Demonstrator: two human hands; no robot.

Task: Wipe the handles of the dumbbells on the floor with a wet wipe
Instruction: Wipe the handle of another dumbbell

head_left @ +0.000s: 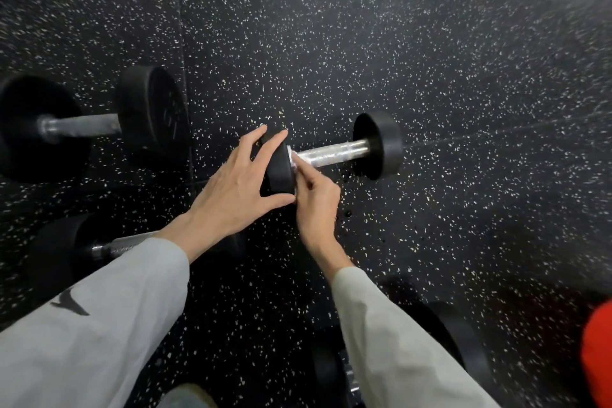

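A small black dumbbell (377, 146) with a shiny knurled handle (331, 154) lies on the speckled black floor at the centre. My left hand (238, 185) grips its near weight head (280, 166), fingers spread over the rim. My right hand (316, 202) pinches a small white wet wipe (295, 159) against the handle's left end, right beside that head. Most of the wipe is hidden by my fingers.
A bigger dumbbell (82, 124) lies at the left. Another dumbbell (99, 247) sits lower left, partly under my left sleeve. A further dumbbell (457, 334) lies near the bottom under my right arm. A red object (597, 351) shows at the bottom right edge.
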